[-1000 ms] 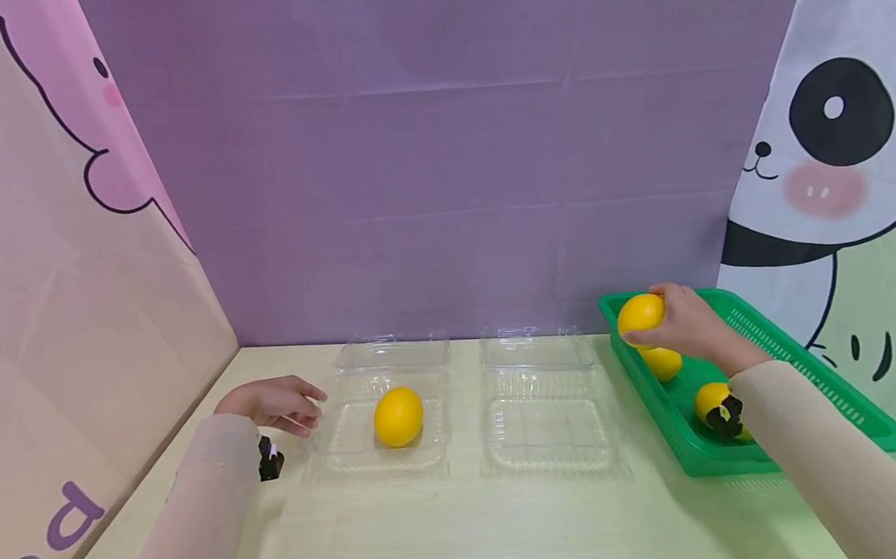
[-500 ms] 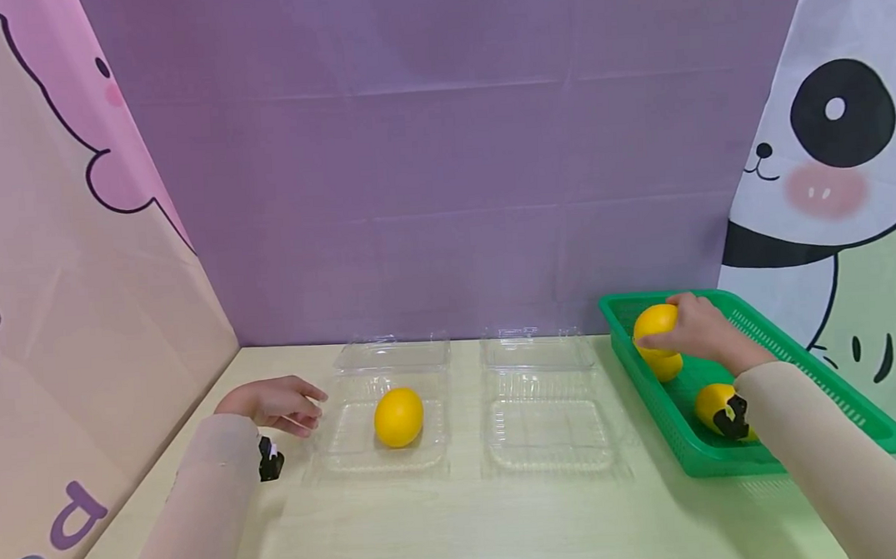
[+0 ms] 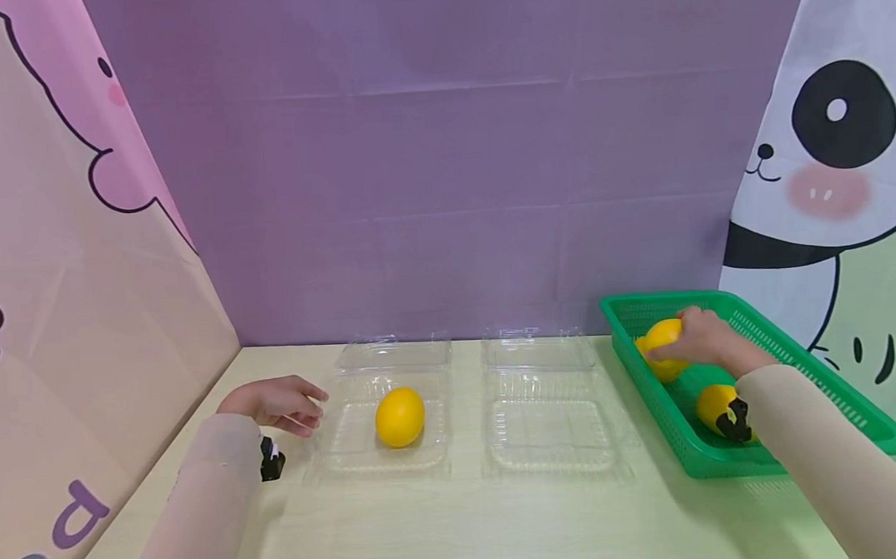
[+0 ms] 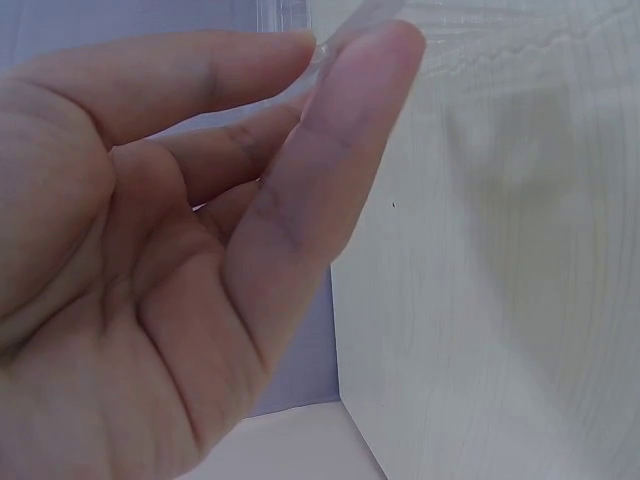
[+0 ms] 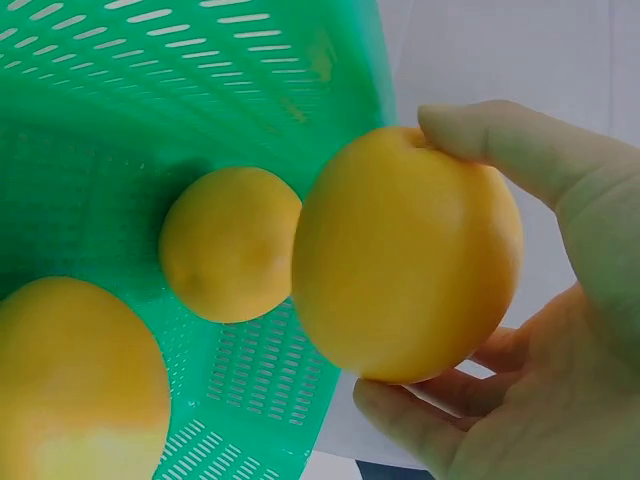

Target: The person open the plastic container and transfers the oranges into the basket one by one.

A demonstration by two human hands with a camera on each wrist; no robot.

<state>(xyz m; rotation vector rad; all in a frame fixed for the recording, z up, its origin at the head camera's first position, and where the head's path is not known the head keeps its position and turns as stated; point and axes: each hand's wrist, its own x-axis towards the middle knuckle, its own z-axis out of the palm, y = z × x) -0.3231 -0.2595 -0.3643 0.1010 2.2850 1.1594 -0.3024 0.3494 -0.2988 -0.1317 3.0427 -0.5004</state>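
My right hand [image 3: 709, 339] grips a smooth oval yellow fruit [image 5: 405, 255] between thumb and fingers, low over the back left of the green basket [image 3: 653, 425]. Close beside it lies another yellow fruit [image 5: 230, 245], mostly covered in the head view. Nearer the front of the basket is a yellow fruit [image 3: 714, 403], partly behind the right wrist. My left hand [image 3: 276, 404] pinches the thin rim of the left clear plastic container [image 4: 350, 28] at its left side. A single yellow fruit [image 3: 399, 417] sits in that container.
A second clear plastic container [image 3: 548, 438] stands between the left one and the basket, its lid folded back. Both rest on the pale wooden table [image 3: 444, 530]. A purple cloth [image 3: 450, 163] hangs behind, with printed cloths at both sides.
My right hand has moved down and slightly right with the yellow fruit, deeper into the basket. The left hand and the containers have stayed put.
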